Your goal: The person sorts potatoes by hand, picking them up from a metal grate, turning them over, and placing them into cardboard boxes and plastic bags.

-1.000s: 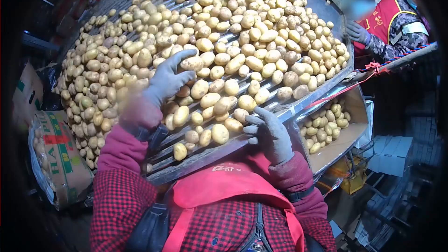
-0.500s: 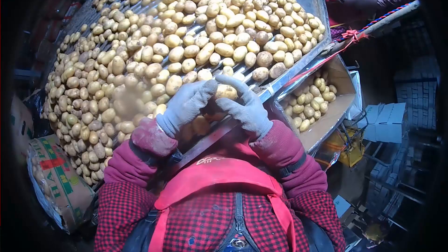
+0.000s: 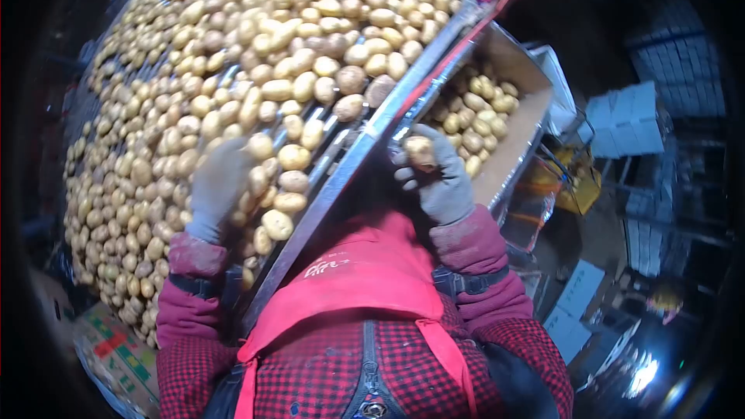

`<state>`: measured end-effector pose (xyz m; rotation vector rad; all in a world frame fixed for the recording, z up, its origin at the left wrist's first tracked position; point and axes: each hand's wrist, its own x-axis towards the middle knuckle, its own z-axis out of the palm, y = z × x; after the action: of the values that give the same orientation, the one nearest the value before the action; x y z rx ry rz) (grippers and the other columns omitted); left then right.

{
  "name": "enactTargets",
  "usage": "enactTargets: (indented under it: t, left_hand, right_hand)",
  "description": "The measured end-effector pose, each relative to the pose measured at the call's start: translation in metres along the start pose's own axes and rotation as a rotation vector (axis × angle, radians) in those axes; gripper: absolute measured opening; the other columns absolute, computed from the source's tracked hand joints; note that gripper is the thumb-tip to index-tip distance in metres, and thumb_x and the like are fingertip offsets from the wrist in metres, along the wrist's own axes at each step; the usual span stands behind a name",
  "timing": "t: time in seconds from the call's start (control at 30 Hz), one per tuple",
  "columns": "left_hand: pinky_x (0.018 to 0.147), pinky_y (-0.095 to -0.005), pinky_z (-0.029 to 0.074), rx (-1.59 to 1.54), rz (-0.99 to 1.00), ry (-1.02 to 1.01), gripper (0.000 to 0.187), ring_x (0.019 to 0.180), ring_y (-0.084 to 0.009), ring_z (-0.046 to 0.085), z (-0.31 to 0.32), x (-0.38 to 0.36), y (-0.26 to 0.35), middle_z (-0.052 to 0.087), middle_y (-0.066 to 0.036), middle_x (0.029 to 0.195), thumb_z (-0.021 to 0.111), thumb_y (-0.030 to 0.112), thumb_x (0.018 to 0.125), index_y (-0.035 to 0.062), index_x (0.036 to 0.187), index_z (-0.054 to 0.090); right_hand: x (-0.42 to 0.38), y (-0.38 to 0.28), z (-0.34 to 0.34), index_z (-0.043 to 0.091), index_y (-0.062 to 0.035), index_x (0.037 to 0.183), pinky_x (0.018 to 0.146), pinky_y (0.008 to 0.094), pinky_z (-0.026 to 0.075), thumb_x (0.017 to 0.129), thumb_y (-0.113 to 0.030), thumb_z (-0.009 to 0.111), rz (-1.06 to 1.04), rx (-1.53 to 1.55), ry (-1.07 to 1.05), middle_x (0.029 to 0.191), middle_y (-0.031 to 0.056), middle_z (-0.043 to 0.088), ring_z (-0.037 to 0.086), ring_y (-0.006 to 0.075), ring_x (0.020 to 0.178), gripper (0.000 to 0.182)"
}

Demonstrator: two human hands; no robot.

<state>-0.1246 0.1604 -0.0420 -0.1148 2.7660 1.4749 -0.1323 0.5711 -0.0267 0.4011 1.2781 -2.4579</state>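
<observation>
My right hand (image 3: 444, 182), in a grey-white glove, is closed on a potato (image 3: 420, 153) beside the metal edge of the sorting table. Just beyond it, a cardboard box (image 3: 535, 81) holds a heap of potatoes (image 3: 483, 112). My left hand (image 3: 220, 186), gloved too, is over the potatoes (image 3: 289, 202) spread across the rollers. Motion smears its fingers, so their position and any contact do not show clearly.
A metal rail (image 3: 341, 174) runs diagonally between the table and my body. To the lower left stands a printed carton (image 3: 120, 353). White boxes (image 3: 625, 120) are stacked on the right, near a yellow container (image 3: 570, 190).
My hands have moved apart: the left out over the potatoes, the right towards the cardboard box with a potato in it. The view has turned to the right.
</observation>
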Motion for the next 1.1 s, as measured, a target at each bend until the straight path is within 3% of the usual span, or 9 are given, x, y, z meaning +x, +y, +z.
enactTargets:
  t: [0.1, 0.17, 0.23, 0.27, 0.53, 0.7, 0.8, 1.03, 1.1]
  left_hand:
    - [0.076, -0.0236, 0.052, -0.448, -0.285, 0.022, 0.030, 0.084, -0.0077, 0.062, 0.007, 0.003, 0.030, 0.072, -0.001, 0.099, 0.060, 0.020, 0.109, 0.0044, 0.134, 0.067]
    - [0.075, -0.0232, 0.051, -0.315, -0.334, -0.024, 0.031, 0.087, -0.0078, 0.062, -0.004, 0.014, -0.013, 0.071, 0.000, 0.103, 0.059, 0.015, 0.108, 0.0022, 0.136, 0.065]
    - [0.068, -0.0175, 0.046, -0.162, -0.204, -0.015, 0.033, 0.079, -0.0030, 0.056, -0.002, 0.025, -0.026, 0.069, 0.002, 0.100, 0.056, 0.018, 0.111, 0.0029, 0.138, 0.065]
    - [0.068, -0.0179, 0.047, -0.111, -0.155, -0.027, 0.033, 0.079, -0.0032, 0.057, -0.002, 0.032, -0.030, 0.069, 0.002, 0.100, 0.056, 0.020, 0.111, 0.0029, 0.138, 0.064]
    - [0.084, -0.0224, 0.052, -0.157, -0.173, -0.099, 0.034, 0.096, -0.0090, 0.065, -0.003, 0.069, -0.062, 0.073, -0.003, 0.112, 0.057, 0.019, 0.110, 0.0024, 0.139, 0.064]
    - [0.106, -0.0436, 0.051, 0.175, 0.052, -0.076, 0.042, 0.115, -0.0344, 0.067, 0.011, 0.045, 0.023, 0.072, -0.020, 0.123, 0.070, 0.012, 0.091, 0.0005, 0.131, 0.067]
    - [0.109, -0.0487, 0.047, 0.455, 0.254, -0.108, 0.046, 0.123, -0.0417, 0.062, 0.014, 0.017, 0.045, 0.067, -0.023, 0.132, 0.068, 0.022, 0.093, 0.0041, 0.135, 0.065]
    - [0.112, -0.0582, 0.039, 0.607, 0.456, -0.274, 0.058, 0.137, -0.0422, 0.045, 0.013, -0.055, 0.062, 0.055, -0.016, 0.144, 0.073, 0.040, 0.088, 0.0150, 0.139, 0.062]
    - [0.109, -0.0563, 0.041, 0.563, 0.456, -0.242, 0.058, 0.133, -0.0409, 0.049, 0.001, -0.063, 0.061, 0.055, -0.016, 0.143, 0.073, 0.036, 0.088, 0.0129, 0.139, 0.061]
  right_hand:
    - [-0.044, -0.013, -0.095, 0.052, -0.0101, 0.149, 0.076, 0.0294, 0.059, 0.104, -0.006, 0.061, -0.333, -0.270, 0.352, 0.120, 0.0122, 0.068, 0.069, 0.0197, 0.092, 0.045]
    - [-0.088, -0.016, -0.172, 0.054, -0.0120, 0.147, 0.079, 0.0283, 0.059, 0.097, 0.010, 0.062, -0.402, -0.200, 0.602, 0.125, 0.0108, 0.066, 0.069, 0.0207, 0.097, 0.055]
    - [-0.148, -0.008, -0.231, 0.056, -0.0163, 0.146, 0.079, 0.0291, 0.059, 0.101, -0.001, 0.062, -0.434, -0.194, 0.864, 0.127, 0.0104, 0.065, 0.070, 0.0217, 0.099, 0.049]
    - [-0.184, -0.019, -0.255, 0.055, -0.0213, 0.146, 0.083, 0.0365, 0.059, 0.106, -0.016, 0.058, -0.310, 0.306, 0.980, 0.130, 0.0104, 0.065, 0.068, 0.0251, 0.106, 0.040]
    - [-0.346, 0.078, -0.313, 0.045, -0.0170, 0.154, 0.102, 0.0433, 0.045, 0.108, -0.026, 0.050, -0.152, 0.294, 1.446, 0.145, 0.0127, 0.054, 0.056, 0.0292, 0.125, 0.047]
    - [-0.306, 0.062, -0.338, 0.038, -0.0139, 0.160, 0.115, 0.0481, 0.035, 0.110, -0.033, 0.045, -0.099, 0.176, 1.398, 0.156, 0.0144, 0.047, 0.048, 0.0321, 0.139, 0.054]
    - [-0.209, -0.001, -0.291, 0.034, -0.0120, 0.163, 0.122, 0.0510, 0.030, 0.110, -0.038, 0.041, -0.229, 0.031, 1.313, 0.162, 0.0154, 0.042, 0.043, 0.0338, 0.147, 0.059]
    - [0.001, -0.074, -0.065, 0.039, -0.0037, 0.158, 0.107, 0.0427, 0.051, 0.109, -0.034, 0.046, -0.416, -0.534, 0.409, 0.148, 0.0212, 0.055, 0.061, 0.0304, 0.128, 0.059]
    - [0.040, -0.059, -0.015, 0.039, -0.0013, 0.157, 0.096, 0.0366, 0.057, 0.111, -0.029, 0.045, -0.348, -0.284, 0.025, 0.140, 0.0218, 0.061, 0.067, 0.0276, 0.119, 0.054]
